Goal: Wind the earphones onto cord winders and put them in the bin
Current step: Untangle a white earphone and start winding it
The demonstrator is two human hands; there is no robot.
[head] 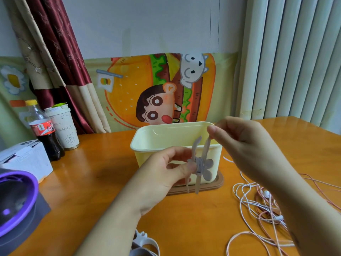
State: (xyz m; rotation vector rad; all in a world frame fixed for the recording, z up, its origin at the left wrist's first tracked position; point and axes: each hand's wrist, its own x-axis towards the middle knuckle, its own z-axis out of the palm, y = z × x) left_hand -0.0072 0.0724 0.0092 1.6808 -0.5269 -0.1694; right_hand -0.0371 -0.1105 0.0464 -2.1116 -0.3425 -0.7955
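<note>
Cord winder [200,166], grey and rubbery with flower-like lobes and long soft straps, is pinched by the left hand [162,174] before the pale yellow plastic bin [166,135]. The right hand [245,143] pinches a strap tip at 12 o'clock. Thin white and pink earphones [266,194] tangle on the glossy orange table [92,182] at 4 o'clock. A red-labelled cola bottle [46,133] and a scribbled paper cup [64,130] stand at 9 o'clock, their writing unreadable.

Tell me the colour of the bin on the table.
The bin is pale yellow, on a brown base; the head view shows it.
</note>
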